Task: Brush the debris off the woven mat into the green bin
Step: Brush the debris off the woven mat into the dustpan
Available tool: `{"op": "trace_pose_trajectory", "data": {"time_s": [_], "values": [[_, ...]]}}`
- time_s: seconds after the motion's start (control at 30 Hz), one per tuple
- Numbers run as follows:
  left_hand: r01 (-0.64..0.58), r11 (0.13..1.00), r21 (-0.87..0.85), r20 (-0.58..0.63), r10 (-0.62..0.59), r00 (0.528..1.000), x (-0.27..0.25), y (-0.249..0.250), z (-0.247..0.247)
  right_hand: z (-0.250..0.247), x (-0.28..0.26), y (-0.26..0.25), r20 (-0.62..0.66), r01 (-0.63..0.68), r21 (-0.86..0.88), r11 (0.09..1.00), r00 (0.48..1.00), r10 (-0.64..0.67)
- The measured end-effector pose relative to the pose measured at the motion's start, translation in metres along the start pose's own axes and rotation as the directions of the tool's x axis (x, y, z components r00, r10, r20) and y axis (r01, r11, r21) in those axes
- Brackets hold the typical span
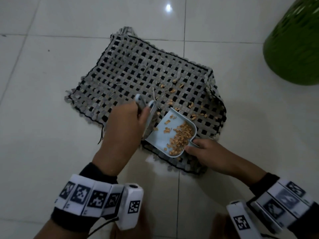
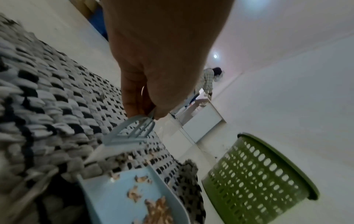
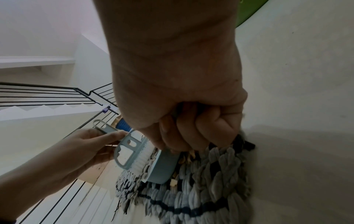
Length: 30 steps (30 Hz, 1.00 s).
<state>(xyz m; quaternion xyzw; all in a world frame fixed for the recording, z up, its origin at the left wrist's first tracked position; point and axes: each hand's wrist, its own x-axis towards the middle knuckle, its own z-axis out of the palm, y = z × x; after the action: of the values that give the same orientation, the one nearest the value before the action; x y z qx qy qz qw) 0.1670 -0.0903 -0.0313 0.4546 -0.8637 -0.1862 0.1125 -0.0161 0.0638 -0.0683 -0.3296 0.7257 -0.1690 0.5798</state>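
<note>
A grey-and-black woven mat (image 1: 138, 75) lies on the tiled floor. My left hand (image 1: 133, 116) grips a light blue hand brush (image 1: 150, 114), whose bristles stand at the open lip of a light blue dustpan (image 1: 162, 137). My right hand (image 1: 198, 149) grips the dustpan's handle at the mat's near right corner. A heap of orange debris (image 1: 181, 138) lies in the pan; more debris bits (image 1: 172, 90) are scattered on the mat beyond it. The green bin (image 1: 293, 49) stands to the far right. The left wrist view shows the brush (image 2: 130, 131), pan (image 2: 118, 197) and perforated bin (image 2: 258, 174).
White floor tiles (image 1: 51, 135) surround the mat. In the right wrist view a black stair railing (image 3: 57, 94) runs behind my left hand (image 3: 80, 151). Another person (image 2: 208, 80) stands by a white counter far off in the left wrist view.
</note>
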Motion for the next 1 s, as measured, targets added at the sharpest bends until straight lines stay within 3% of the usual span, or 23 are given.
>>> {"op": "trace_pose_trajectory", "data": {"time_s": [0.13,0.33,0.5,0.67,0.8,1.0], "values": [[0.051,0.998,0.029,-0.106,-0.047,0.993,0.004,-0.011,-0.009,0.000,0.000,0.000,-0.001,0.013,-0.014,1.000,1.000,-0.013],[0.015,1.000,-0.027,0.014,-0.014,1.000,-0.012,0.015,0.012,0.003,-0.001,0.002,-0.008,0.008,-0.015,1.000,1.000,-0.008],[0.054,0.998,0.010,-0.055,-0.054,0.997,-0.005,0.003,0.007,0.007,-0.002,0.002,-0.016,0.004,0.028,1.000,1.000,-0.003],[-0.014,1.000,-0.020,0.046,0.015,0.999,-0.009,0.024,0.011,0.011,-0.005,0.004,-0.003,0.013,0.055,0.998,1.000,-0.013],[-0.015,1.000,-0.023,-0.010,0.014,1.000,0.000,0.018,0.008,0.018,-0.009,0.007,0.001,0.050,0.117,0.992,0.999,-0.051],[-0.053,0.992,-0.114,0.091,0.064,0.994,0.002,0.024,0.002,0.031,-0.017,0.006,0.050,0.087,0.235,0.968,0.994,-0.102]]}}
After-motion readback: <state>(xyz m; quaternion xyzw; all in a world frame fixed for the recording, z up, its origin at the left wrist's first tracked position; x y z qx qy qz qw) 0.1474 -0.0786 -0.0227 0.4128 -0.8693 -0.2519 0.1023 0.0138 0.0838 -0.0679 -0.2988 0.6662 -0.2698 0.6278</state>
